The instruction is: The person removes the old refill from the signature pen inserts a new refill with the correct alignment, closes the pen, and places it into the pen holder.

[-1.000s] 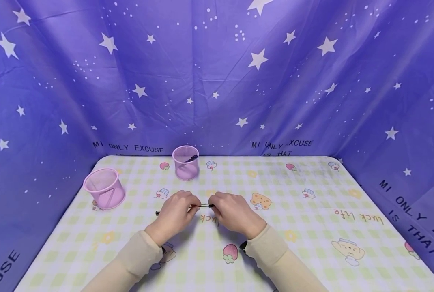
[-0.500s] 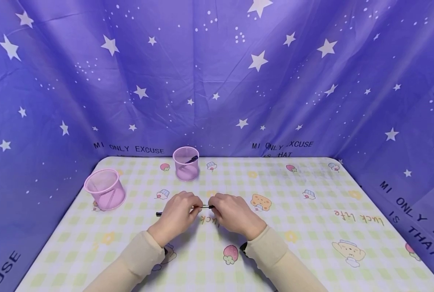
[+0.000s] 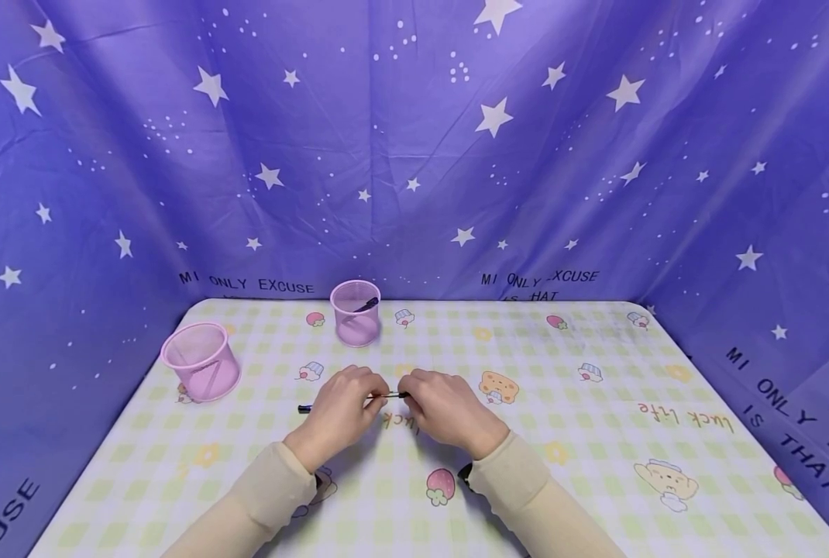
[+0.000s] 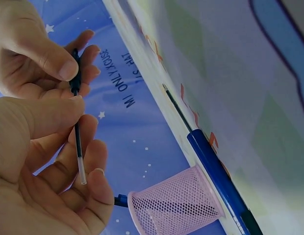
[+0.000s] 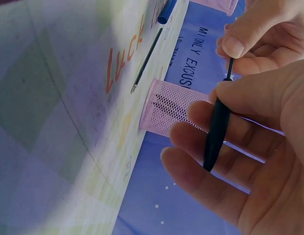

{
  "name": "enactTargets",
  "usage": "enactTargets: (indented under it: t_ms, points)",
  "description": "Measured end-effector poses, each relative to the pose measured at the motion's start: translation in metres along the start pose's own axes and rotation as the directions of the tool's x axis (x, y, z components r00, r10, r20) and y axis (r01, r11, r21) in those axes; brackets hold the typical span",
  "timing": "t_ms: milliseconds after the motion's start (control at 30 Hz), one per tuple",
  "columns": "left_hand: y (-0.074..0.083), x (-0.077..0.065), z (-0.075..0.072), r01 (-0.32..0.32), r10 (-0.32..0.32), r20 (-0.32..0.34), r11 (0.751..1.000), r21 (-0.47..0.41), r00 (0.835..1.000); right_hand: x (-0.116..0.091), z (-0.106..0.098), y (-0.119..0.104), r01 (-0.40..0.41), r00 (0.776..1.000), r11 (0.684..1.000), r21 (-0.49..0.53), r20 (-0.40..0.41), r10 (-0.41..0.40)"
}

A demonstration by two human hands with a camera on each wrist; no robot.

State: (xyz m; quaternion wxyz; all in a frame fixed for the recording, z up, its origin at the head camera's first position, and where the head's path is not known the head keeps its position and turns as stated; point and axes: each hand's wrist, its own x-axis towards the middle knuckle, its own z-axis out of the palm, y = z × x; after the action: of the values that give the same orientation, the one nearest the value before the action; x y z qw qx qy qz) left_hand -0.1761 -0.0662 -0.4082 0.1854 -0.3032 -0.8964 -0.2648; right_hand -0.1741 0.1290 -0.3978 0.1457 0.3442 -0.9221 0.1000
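In the head view my left hand (image 3: pixel 338 407) and right hand (image 3: pixel 449 407) meet over the middle of the table. My left thumb and fingers pinch a thin dark pen refill (image 4: pixel 78 139) with a clear end. My right hand holds a dark, tapered pen section (image 5: pixel 218 129) by thumb and fingers. One end of the refill enters that section. Below the hands, a blue pen barrel (image 4: pixel 211 166) lies on the cloth. A second refill (image 5: pixel 147 61) with a metal tip lies in line with the barrel's end. From above, my left hand hides most of both.
One pink mesh pen cup (image 3: pixel 356 322) stands at the back with a dark pen (image 3: pixel 367 304) leaning inside. Another pink mesh cup (image 3: pixel 201 368) stands at the left. A checked cloth (image 3: pixel 596 434) covers the table, and a starry purple curtain (image 3: pixel 414 139) surrounds it.
My left hand has shifted slightly right toward my right hand, and less of the refill shows between them. My right hand stays almost still.
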Motion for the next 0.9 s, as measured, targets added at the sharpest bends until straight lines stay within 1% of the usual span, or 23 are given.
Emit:
enactTargets:
  t_ms: [267,433,700,900]
  points:
    - [0.0013,0.0001,0.0007,-0.006,0.006,0.000,1.000,-0.003,1.000,0.0001,0.0006,0.0001,0.012,1.000,1.000,0.005,-0.010,-0.012]
    - [0.0024,0.0003,0.0015,-0.016,0.016,-0.014,1.000,-0.018,1.000,0.0005,0.0003,0.0005,0.015,1.000,1.000,0.001,-0.007,-0.015]
    - [0.0038,0.0028,0.0033,-0.010,0.009,-0.033,1.000,-0.028,0.999,0.0009,-0.0003,0.0001,0.013,1.000,1.000,0.014,0.000,-0.013]
    - [0.0033,0.0036,0.0062,-0.011,0.010,-0.029,1.000,-0.026,1.000,0.0010,-0.0001,-0.0005,0.015,1.000,1.000,0.017,-0.004,-0.015]
